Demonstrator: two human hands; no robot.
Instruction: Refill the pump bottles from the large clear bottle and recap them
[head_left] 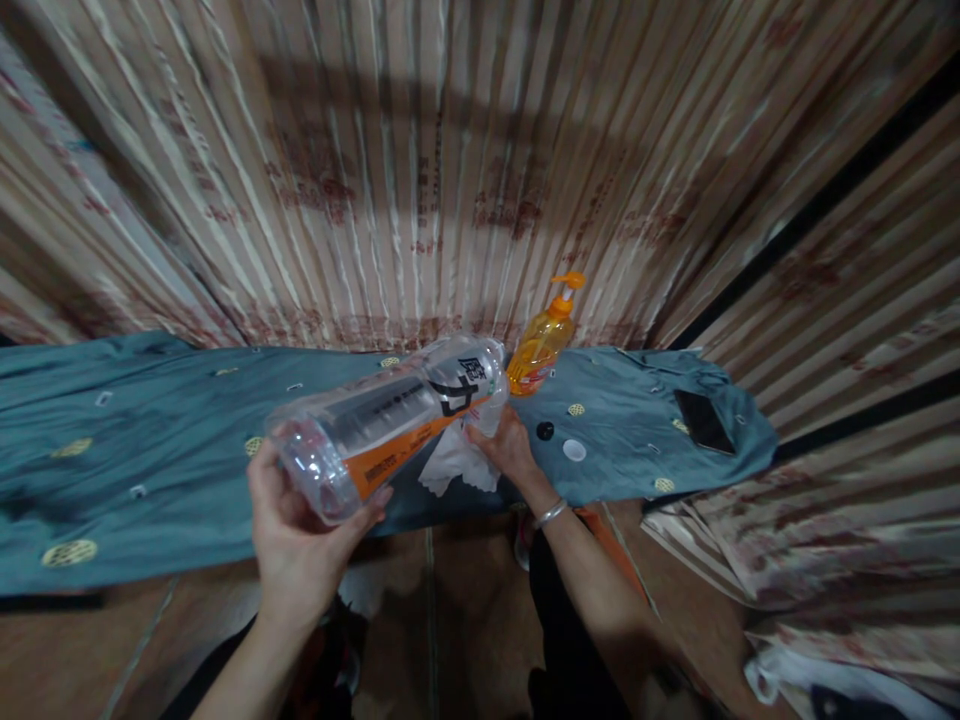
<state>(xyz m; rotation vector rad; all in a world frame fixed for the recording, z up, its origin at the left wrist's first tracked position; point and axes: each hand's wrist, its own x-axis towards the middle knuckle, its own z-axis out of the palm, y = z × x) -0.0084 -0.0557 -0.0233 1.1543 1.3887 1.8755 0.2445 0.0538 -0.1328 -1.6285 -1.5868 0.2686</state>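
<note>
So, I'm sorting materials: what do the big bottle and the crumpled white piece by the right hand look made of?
The big bottle looks like glossy clear plastic: see-through, with bright glints at its base. The crumpled white piece looks soft and matte, with irregular, folded edges; probably tissue, though thin cloth is possible.

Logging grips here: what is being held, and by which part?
The left hand grips a clear, orange-labelled plastic bottle round its nearer end; the right hand holds a crumpled white tissue by its top, at the bottle's far end.
</note>
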